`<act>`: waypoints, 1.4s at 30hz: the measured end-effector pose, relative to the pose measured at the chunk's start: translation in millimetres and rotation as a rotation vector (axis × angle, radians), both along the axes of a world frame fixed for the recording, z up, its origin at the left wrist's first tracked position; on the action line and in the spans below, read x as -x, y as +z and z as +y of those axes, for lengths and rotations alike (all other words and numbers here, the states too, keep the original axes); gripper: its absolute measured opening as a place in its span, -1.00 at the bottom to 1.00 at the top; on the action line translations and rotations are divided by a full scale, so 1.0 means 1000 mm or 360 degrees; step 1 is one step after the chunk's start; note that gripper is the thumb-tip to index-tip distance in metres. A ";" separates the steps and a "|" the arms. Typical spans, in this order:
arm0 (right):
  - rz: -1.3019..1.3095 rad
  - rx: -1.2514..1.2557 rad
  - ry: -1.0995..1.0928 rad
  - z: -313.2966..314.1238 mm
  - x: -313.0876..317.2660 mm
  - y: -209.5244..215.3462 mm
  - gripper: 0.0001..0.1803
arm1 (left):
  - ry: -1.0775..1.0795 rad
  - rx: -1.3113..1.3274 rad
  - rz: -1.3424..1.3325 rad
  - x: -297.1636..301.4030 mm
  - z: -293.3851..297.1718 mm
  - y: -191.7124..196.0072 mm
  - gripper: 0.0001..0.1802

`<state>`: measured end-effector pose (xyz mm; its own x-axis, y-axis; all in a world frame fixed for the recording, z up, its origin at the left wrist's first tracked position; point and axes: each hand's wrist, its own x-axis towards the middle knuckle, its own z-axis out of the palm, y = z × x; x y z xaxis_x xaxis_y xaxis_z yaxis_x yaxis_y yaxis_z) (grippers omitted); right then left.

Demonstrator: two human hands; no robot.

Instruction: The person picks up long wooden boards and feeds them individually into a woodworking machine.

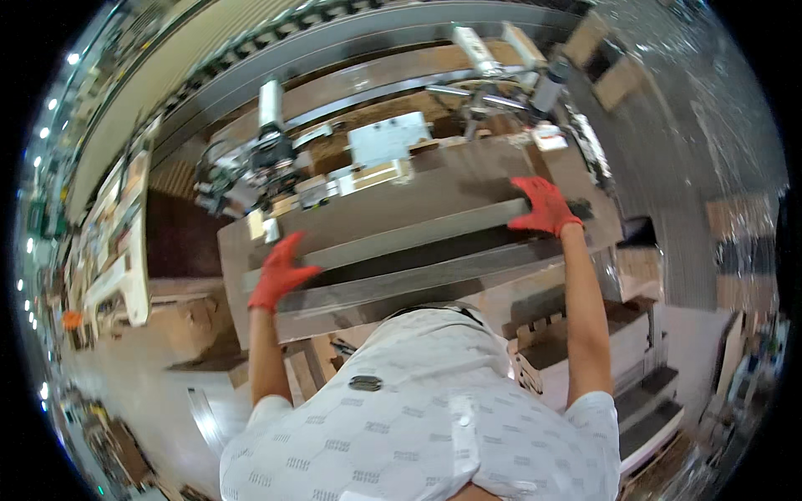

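We observe a long, narrow grey strip [418, 235], straight-edged and plain-faced, with a dark band along its near side; blur obscures its finish. It spans the space between the two gloved hands, above the brownish tabletop [368, 219], slanting up from the left hand [281, 274] toward the right hand [545, 208].

We find the left hand at the strip's left end, thumb and fingers well apart. The right hand is at the opposite end, fingers pointing inward, thumb spread toward us. Whether either hand has a firm hold, we cannot tell. Beyond both hands, we note a pale flat plate [389, 138].
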<state>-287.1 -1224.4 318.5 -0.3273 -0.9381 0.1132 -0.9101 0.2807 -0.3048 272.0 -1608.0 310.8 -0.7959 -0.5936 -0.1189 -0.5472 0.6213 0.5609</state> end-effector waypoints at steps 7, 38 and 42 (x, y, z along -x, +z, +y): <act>-0.1010 -0.0351 -0.0333 0.048 0.084 -0.025 -0.30 | 0.1250 -0.1007 0.0372 -0.195 -0.118 -0.063 -0.43; -0.0446 0.0493 -0.0821 0.046 -0.064 0.061 -0.46 | 0.0480 0.0735 0.0378 0.033 0.031 0.085 -0.37; -0.0184 0.0058 0.0244 0.033 -0.138 0.059 -0.33 | -0.0248 -0.0132 0.0513 0.125 0.133 0.094 -0.32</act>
<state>-149.2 -1191.6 377.9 -0.1935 -0.9740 0.1182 -0.8998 0.1282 -0.4170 147.2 -1475.3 405.0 -0.8804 -0.4613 0.1100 -0.2368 0.6286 0.7408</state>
